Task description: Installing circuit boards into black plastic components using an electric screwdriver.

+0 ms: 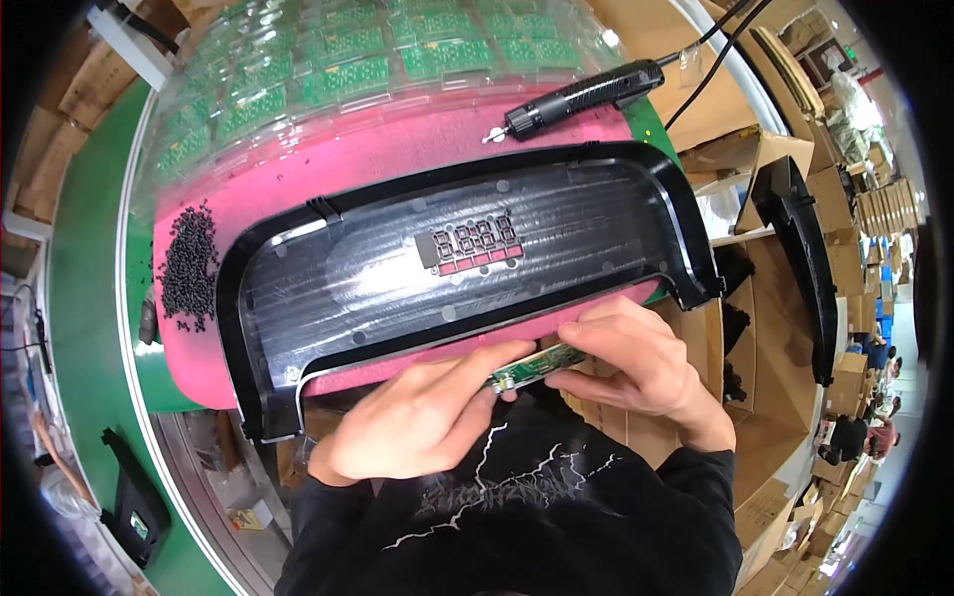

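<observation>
Between our hands we pinch a small green circuit board: left hand closed on its near end, right hand curled around the far end, just below the black panel on pink foam.

Most of the small circuit board was hidden between the fingers of the left hand and right hand, only a green strip showing. The tray of boards was cut off by the top edge. The screws were too small to tell apart.
</observation>
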`<state>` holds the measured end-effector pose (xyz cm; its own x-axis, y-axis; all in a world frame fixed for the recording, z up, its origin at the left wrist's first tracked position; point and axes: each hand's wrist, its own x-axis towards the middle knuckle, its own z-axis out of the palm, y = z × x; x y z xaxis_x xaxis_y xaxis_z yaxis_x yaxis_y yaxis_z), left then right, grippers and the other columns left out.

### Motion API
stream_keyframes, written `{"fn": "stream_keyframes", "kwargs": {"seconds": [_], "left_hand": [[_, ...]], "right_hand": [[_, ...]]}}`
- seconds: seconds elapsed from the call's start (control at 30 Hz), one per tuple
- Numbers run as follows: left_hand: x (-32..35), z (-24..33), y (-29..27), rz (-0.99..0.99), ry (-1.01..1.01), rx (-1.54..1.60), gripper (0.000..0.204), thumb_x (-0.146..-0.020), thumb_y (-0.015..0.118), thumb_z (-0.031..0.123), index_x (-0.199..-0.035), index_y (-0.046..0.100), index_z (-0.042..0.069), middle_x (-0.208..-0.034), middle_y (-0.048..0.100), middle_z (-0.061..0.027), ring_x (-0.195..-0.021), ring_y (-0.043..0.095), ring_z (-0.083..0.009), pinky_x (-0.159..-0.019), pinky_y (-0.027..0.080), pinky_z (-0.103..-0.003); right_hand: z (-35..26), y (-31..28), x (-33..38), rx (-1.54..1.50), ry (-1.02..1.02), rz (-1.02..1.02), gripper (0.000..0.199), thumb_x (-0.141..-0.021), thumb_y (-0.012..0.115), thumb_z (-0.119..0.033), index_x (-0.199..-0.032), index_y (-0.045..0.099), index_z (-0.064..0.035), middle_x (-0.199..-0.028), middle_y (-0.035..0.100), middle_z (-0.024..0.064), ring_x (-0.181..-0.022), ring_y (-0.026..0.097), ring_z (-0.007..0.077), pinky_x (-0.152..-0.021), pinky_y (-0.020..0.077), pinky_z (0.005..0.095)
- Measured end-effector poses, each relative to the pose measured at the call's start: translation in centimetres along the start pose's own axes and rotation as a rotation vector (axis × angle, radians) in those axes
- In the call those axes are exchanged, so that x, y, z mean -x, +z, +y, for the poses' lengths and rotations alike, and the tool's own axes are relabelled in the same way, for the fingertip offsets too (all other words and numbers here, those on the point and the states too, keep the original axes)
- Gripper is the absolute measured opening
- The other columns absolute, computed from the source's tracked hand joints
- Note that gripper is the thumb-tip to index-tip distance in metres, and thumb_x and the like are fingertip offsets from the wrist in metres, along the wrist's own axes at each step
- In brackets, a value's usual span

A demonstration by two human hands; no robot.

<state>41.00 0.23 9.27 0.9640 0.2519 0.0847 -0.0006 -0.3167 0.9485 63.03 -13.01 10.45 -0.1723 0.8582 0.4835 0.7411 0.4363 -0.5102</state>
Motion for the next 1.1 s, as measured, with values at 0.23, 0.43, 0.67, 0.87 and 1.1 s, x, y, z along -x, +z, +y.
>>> {"fn": "stream_keyframes", "kwargs": {"seconds": [0.23, 0.43, 0.67, 0.87, 1.1], "left_hand": [[-0.4, -0.7, -0.6, 0.48, -0.038, 0.181, 0.058, -0.077, 0.075, -0.008, -0.132, 0.057, -0.001, -0.097, 0.066, -0.0092, -0.069, 0.058, -0.0081, -0.063, 0.048, -0.021], [-1.8, -1.6, -2.7, 0.541, -0.111, -0.283, 0.058, -0.07, 0.082, 0.002, -0.124, 0.061, 0.002, -0.108, 0.062, -0.011, -0.088, 0.061, -0.0215, -0.079, 0.05, -0.032], [-2.8, -3.4, -2.5, 0.553, -0.194, -0.718, 0.054, -0.072, 0.083, 0.015, -0.12, 0.062, 0.002, -0.121, 0.057, -0.0123, -0.111, 0.054, -0.0319, -0.095, 0.044, -0.041], [-3.0, -3.4, -2.3, 0.522, -0.253, -0.786, 0.054, -0.073, 0.082, 0.016, -0.121, 0.061, 0.004, -0.127, 0.054, -0.0118, -0.116, 0.05, -0.0325, -0.096, 0.041, -0.043], [-3.1, -3.3, -2.4, 0.513, -0.27, -0.763, 0.055, -0.072, 0.083, 0.014, -0.121, 0.061, 0.004, -0.127, 0.053, -0.0114, -0.115, 0.049, -0.0325, -0.097, 0.04, -0.043]], "right_hand": [[1.2, -0.4, -0.6, -0.003, 0.141, 0.065, 0.063, -0.062, 0.087, -0.005, -0.12, 0.063, 0.0045, -0.098, 0.069, 0.0137, -0.081, 0.066, 0.0269, -0.07, 0.0549, 0.0349], [5.1, 0.3, -3.4, -0.089, 0.296, -0.031, 0.058, -0.07, 0.084, -0.015, -0.122, 0.062, -0.0014, -0.115, 0.064, 0.0135, -0.108, 0.059, 0.0321, -0.095, 0.0476, 0.0396], [7.0, 1.7, -4.6, 0.017, 0.397, -0.115, 0.055, -0.073, 0.082, -0.016, -0.122, 0.062, -0.0014, -0.131, 0.055, 0.0124, -0.123, 0.047, 0.0333, -0.106, 0.0394, 0.041], [7.1, 2.0, -4.7, 0.012, 0.448, -0.104, 0.064, -0.064, 0.086, -0.006, -0.123, 0.063, -0.005, -0.132, 0.056, 0.0099, -0.121, 0.05, 0.0316, -0.104, 0.0418, 0.0403], [7.2, 2.0, -4.6, 0.007, 0.439, -0.1, 0.066, -0.063, 0.086, -0.006, -0.125, 0.063, -0.0062, -0.133, 0.055, 0.0097, -0.121, 0.049, 0.0315, -0.103, 0.0421, 0.04]]}}
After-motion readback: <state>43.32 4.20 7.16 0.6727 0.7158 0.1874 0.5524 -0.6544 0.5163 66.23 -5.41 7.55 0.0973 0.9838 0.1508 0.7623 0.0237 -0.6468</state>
